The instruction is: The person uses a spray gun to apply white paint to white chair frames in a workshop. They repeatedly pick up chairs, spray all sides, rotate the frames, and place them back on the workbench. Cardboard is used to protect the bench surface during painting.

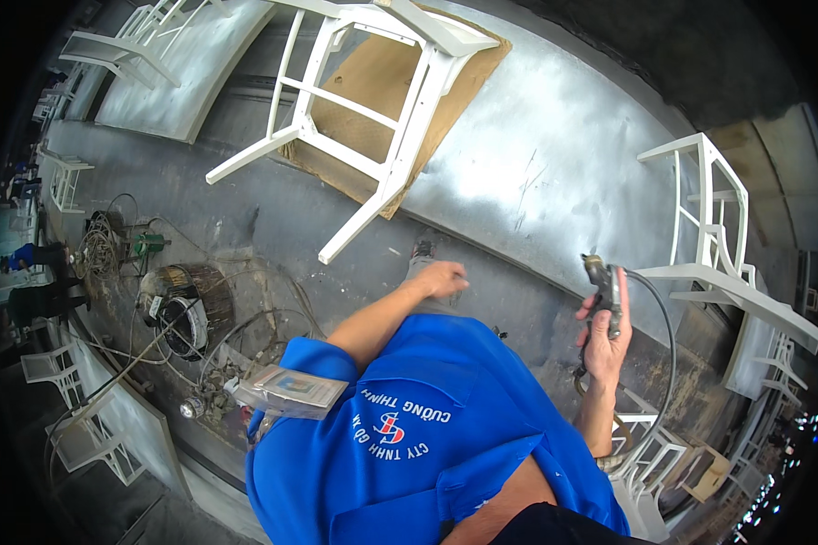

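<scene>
My right hand (603, 343) is closed around a spray gun (607, 295), which it holds upright out to my right. A dark hose (669, 336) curves from the gun and runs down past my forearm. My left hand (443, 280) hangs in front of my body with loosely bent fingers a little apart and nothing visible in them. Ahead of it a white wooden chair frame (350, 150) lies tipped over on a brown cardboard sheet (477, 77), its legs pointing toward me. The frame's far end is cut off by the picture's edge.
A long grey-white panel (554, 173) stretches along the far side, with another white chair (713, 227) at right. On the left floor are a round drum-like container (186, 309) and tangled hoses (109, 250). More white chairs (123, 54) stand around; a person (41, 259) is far left.
</scene>
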The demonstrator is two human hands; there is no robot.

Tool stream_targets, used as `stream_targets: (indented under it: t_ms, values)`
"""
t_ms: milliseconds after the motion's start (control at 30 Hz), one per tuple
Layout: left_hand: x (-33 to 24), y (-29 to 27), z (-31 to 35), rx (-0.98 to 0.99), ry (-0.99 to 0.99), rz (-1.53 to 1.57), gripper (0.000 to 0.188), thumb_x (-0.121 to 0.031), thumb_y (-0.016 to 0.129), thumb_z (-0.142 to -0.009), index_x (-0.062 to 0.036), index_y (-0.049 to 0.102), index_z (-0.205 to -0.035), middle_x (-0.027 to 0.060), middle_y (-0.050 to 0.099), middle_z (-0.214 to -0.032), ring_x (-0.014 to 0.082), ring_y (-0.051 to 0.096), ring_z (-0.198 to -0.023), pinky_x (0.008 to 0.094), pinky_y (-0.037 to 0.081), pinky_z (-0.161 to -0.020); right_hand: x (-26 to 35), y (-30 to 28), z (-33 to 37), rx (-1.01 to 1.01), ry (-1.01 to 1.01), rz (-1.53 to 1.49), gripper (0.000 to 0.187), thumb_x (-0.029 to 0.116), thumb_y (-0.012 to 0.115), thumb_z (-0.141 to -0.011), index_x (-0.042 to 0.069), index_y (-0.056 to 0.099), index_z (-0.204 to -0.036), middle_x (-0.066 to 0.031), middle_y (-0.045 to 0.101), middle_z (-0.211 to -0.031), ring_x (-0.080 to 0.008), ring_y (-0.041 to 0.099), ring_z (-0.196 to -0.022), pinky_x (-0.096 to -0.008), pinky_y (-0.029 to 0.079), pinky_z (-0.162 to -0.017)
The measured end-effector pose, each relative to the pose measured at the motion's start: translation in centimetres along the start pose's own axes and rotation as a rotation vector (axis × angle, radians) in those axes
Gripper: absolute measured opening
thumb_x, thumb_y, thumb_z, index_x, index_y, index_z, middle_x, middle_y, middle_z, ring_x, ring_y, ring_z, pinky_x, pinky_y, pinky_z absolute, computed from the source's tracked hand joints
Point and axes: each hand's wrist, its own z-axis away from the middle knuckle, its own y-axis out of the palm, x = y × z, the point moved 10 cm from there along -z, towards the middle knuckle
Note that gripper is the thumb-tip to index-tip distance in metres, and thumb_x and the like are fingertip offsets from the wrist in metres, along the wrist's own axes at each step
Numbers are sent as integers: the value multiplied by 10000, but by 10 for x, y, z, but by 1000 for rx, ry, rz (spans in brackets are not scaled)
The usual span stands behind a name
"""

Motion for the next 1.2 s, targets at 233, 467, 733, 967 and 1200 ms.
stream_targets:
  t_ms: [233, 467, 733, 967, 1200]
  values:
    - [-158, 108, 64, 549, 649, 192, 544, -393, 723, -937, -123, 630, -1400, 191, 654, -1364, 326, 606, -1279, 436, 468, -1084, 27, 105, 13, 414, -207, 191, 671, 352, 657, -1022, 94, 414, -1592, -128, 680, -1017, -190, 655, -891, -344, 537, -805]
    - [-74, 83, 60, 465, 349, 112, 337, -310, 690, -924, -113, 760, -1189, 147, 760, -1128, 309, 702, -1097, 413, 538, -954, 46, 136, 18, 391, -196, 165, 683, 387, 663, -1022, 73, 424, -1580, -135, 689, -1044, -196, 662, -911, -341, 537, -829]
    - [87, -161, 64, -683, -66, -296, 237, -241, 686, -914, -77, 746, -1074, 199, 731, -1070, 403, 672, -1080, 480, 538, -955, 40, 159, 59, 274, -35, 87, 698, 364, 680, -1018, 70, 408, -1590, -82, 700, -1022, -117, 631, -871, -288, 535, -789]
    - [32, -27, 103, 59, 287, -86, 301, -312, 725, -889, -154, 781, -1139, 164, 758, -1104, 346, 718, -1026, 435, 567, -935, 28, 213, 60, 369, -23, 165, 647, 274, 649, -1021, 119, 401, -1598, -147, 712, -1078, -250, 688, -906, -365, 538, -841]
    - [-84, 100, 192, 923, 570, 244, 567, -292, 685, -945, -203, 570, -1493, 146, 571, -1498, 323, 536, -1378, 428, 426, -1148, 15, 239, 17, 481, -99, 245, 639, 469, 593, -1038, 188, 417, -1584, -260, 599, -1420, -446, 576, -1310, -472, 485, -1067]
